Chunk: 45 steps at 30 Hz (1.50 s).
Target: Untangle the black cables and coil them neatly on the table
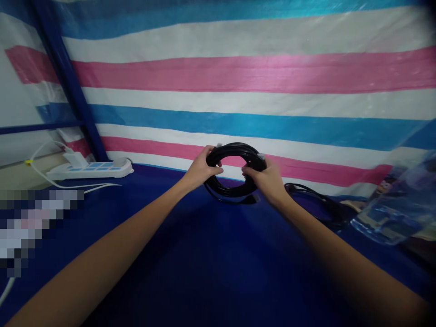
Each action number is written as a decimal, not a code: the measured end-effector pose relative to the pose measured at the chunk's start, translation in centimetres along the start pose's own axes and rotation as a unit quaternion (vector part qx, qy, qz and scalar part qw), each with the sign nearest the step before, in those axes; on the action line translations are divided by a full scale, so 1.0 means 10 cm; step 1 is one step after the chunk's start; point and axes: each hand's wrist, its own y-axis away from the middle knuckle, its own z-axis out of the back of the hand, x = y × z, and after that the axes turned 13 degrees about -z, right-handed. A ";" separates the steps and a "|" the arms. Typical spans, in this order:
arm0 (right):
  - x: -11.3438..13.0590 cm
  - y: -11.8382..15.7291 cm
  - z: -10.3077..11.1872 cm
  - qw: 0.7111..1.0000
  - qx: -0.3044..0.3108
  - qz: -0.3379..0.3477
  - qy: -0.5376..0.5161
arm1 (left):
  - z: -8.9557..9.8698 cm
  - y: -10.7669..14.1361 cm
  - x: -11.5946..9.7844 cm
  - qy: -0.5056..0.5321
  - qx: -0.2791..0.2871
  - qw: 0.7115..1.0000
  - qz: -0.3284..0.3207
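A thick black cable (235,190), wound into a ring, is held up in front of me above the blue table. My left hand (203,168) grips the ring's left side, thumb on the inner edge. On the opposite side my right hand (265,177) is closed round the coil, its thumb also reaching into the hole. A dark cable end with a connector hangs at the lower right of the ring. Small pale pieces show at the upper left and right of the coil, too blurred to name.
A white power strip (90,170) with a plugged-in charger (75,159) and white cord lies at the back left. More black cable (320,200) and a clear plastic container (391,218) are on the right. A striped sheet (238,104) hangs behind the blue table (204,263).
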 end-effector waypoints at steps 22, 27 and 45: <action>-0.36 0.16 -0.16 0.983 0.102 -0.147 0.036 | -0.10 0.11 0.22 -0.317 0.114 0.908 0.248; -0.31 -0.06 -0.11 0.963 0.019 -0.094 0.252 | -0.15 -0.03 0.20 -0.399 0.157 0.869 0.247; -0.30 0.56 0.01 0.718 0.083 0.400 0.564 | 0.25 -0.01 0.31 -0.214 0.189 0.905 0.317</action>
